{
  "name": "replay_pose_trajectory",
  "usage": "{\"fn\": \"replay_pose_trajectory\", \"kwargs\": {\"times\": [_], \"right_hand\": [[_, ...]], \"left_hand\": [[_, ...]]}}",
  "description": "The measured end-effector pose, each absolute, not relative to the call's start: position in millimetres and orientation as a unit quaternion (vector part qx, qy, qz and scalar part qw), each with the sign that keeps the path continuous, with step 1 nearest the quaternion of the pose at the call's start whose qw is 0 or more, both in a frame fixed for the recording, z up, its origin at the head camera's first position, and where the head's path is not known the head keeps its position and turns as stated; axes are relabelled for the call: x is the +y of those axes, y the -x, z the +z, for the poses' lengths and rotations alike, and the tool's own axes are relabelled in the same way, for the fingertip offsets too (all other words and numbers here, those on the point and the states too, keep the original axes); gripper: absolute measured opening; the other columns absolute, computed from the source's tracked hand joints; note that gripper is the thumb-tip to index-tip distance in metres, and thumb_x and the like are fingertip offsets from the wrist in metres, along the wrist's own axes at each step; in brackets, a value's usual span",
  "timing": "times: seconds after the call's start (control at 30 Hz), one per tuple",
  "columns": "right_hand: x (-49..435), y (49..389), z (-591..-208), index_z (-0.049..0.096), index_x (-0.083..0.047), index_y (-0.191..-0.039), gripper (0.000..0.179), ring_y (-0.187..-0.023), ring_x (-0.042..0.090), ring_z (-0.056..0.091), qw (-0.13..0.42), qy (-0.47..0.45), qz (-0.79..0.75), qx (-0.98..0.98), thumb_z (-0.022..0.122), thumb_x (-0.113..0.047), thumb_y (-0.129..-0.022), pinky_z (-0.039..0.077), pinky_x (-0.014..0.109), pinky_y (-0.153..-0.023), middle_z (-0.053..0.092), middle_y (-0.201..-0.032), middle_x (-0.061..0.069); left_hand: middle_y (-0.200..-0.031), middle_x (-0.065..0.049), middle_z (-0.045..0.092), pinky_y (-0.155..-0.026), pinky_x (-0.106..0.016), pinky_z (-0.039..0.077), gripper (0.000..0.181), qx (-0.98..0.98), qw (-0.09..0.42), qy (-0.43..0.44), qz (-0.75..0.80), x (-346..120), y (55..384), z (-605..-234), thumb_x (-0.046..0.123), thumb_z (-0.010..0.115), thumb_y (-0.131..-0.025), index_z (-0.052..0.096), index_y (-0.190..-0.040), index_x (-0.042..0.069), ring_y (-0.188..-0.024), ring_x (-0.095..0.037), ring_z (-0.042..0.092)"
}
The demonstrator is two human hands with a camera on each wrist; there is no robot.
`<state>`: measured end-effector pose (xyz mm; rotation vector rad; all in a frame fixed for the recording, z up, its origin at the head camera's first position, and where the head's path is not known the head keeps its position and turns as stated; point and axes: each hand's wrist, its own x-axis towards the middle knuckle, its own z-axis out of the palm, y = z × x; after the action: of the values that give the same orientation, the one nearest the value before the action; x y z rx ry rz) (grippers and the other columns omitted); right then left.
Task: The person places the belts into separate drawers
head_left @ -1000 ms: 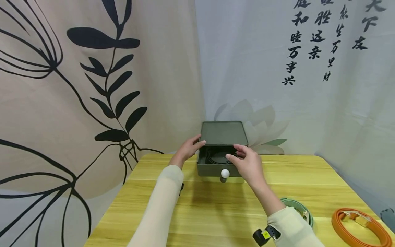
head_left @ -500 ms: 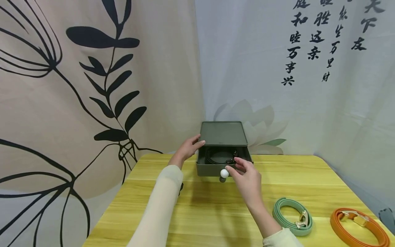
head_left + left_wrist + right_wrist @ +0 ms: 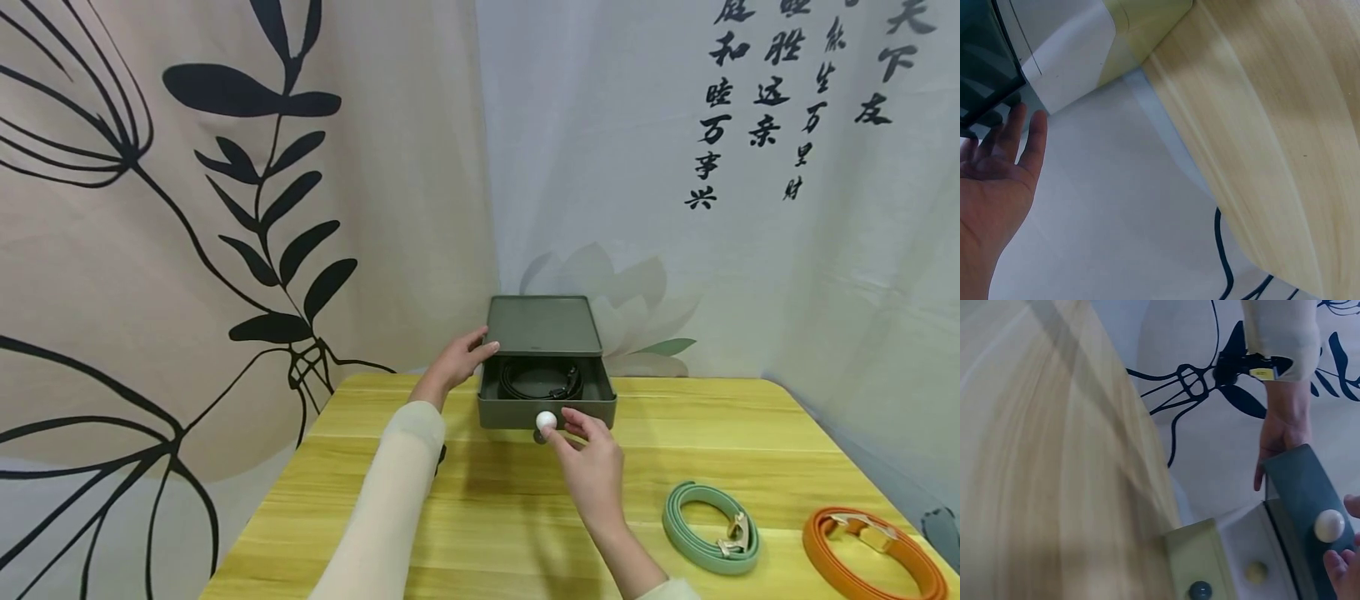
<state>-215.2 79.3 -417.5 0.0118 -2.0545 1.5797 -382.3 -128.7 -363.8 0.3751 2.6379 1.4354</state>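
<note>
At the table's far edge stands a small drawer cabinet with a dark green top. Its dark green top drawer is pulled out, and a coiled black belt lies inside. My left hand rests its extended fingers against the cabinet's upper left side. At the drawer's front, my right hand has its thumb beside the white knob and its index finger on the other side. The right wrist view shows a gap between these fingertips and the white knob.
A coiled green belt and a coiled orange belt lie at the right of the wooden table. Below the top drawer are a white drawer and a pale yellow drawer, both with round knobs. A printed curtain hangs behind.
My right hand has come out of the drawer and moved down toward the white knob, leaving the black belt inside. The left hand stays against the cabinet.
</note>
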Motion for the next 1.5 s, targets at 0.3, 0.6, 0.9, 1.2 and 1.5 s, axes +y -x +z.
{"fn": "replay_pose_trajectory", "kwargs": {"times": [0.3, 0.6, 0.9, 1.2, 1.5], "right_hand": [[69.7, 220.3, -429.5, 0.073, 0.002, -0.108, 0.033, -0.095, 0.027, 0.067, 0.301, 0.006, 0.598, -0.743, 0.086, -0.007, -0.078, 0.058, 0.027, -0.076, 0.064, -0.1, 0.012], [63.3, 225.2, -434.2, 0.073, -0.001, -0.104, 0.031, -0.09, 0.023, 0.069, 0.318, 0.001, 0.598, -0.736, 0.086, -0.006, -0.077, 0.058, 0.026, -0.074, 0.066, -0.098, 0.01], [61.6, 229.4, -434.7, 0.072, -0.002, -0.105, 0.028, -0.088, 0.022, 0.068, 0.309, 0.019, 0.59, -0.746, 0.084, -0.008, -0.08, 0.059, 0.03, -0.076, 0.068, -0.097, 0.009], [59.8, 235.2, -433.4, 0.073, -0.001, -0.103, 0.027, -0.087, 0.021, 0.069, 0.31, 0.014, 0.58, -0.753, 0.084, -0.009, -0.08, 0.058, 0.028, -0.075, 0.068, -0.096, 0.01], [61.5, 244.7, -429.2, 0.073, -0.002, -0.104, 0.028, -0.088, 0.021, 0.07, 0.301, 0.024, 0.563, -0.769, 0.084, -0.014, -0.082, 0.059, 0.034, -0.074, 0.07, -0.097, 0.009]], "left_hand": [[-0.161, -0.006, 0.029, -0.109, -0.049, 0.039, 0.069, 0.869, 0.055, -0.123, 0.477, -128.6, 383.0, -364.7, 0.05, 0.052, -0.101, 0.027, -0.159, 0.023, -0.143, -0.029, 0.035], [-0.161, -0.005, 0.028, -0.109, -0.049, 0.039, 0.069, 0.868, 0.052, -0.125, 0.478, -128.6, 382.8, -365.7, 0.05, 0.052, -0.101, 0.027, -0.159, 0.024, -0.144, -0.029, 0.033], [-0.162, -0.004, 0.027, -0.109, -0.049, 0.038, 0.071, 0.865, 0.058, -0.12, 0.484, -128.7, 382.4, -365.4, 0.053, 0.053, -0.1, 0.026, -0.159, 0.026, -0.144, -0.029, 0.033], [-0.161, -0.005, 0.027, -0.109, -0.048, 0.038, 0.069, 0.866, 0.056, -0.122, 0.482, -129.4, 381.1, -364.3, 0.05, 0.053, -0.101, 0.027, -0.159, 0.024, -0.144, -0.028, 0.033], [-0.161, -0.004, 0.028, -0.11, -0.047, 0.038, 0.07, 0.868, 0.051, -0.124, 0.479, -129.7, 381.0, -363.9, 0.051, 0.053, -0.1, 0.027, -0.159, 0.024, -0.145, -0.027, 0.032]]}}
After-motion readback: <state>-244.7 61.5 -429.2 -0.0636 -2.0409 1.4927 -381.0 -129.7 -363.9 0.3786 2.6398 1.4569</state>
